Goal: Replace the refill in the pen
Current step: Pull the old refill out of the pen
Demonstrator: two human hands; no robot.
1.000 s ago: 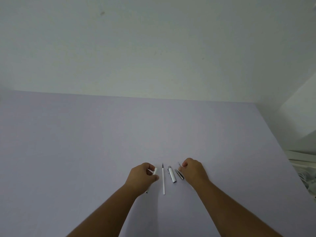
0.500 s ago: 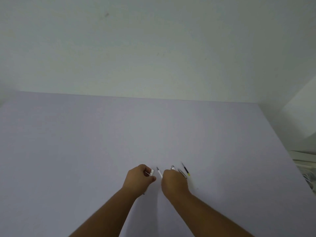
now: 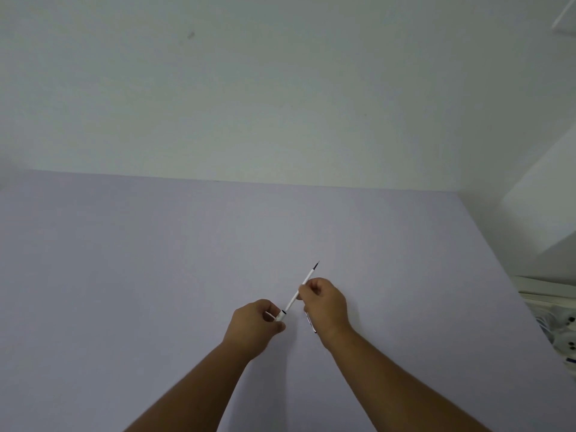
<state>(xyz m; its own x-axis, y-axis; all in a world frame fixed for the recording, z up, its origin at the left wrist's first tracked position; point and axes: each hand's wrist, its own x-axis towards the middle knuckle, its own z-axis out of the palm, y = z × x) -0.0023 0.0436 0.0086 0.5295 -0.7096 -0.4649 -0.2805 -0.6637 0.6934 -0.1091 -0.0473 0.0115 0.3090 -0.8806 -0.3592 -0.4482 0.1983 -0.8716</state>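
Refill (image 3: 296,296), lifted off the tabletop (image 3: 156,275) since a moment ago: our right hand (image 3: 324,302) pinches it, left hand (image 3: 254,325) grips the barrel (image 3: 280,316), insertion next

A single wide-angle view comes from the person's head, facing forward and tilted down. The pale lilac flat bench (image 3: 156,275) fills the lower half, a plain white wall (image 3: 280,88) the upper half. Both forearms enter from the bottom edge, close to the lens, with the hands near the frame's lower centre.

lilac table (image 3: 156,275), white wall (image 3: 280,88)
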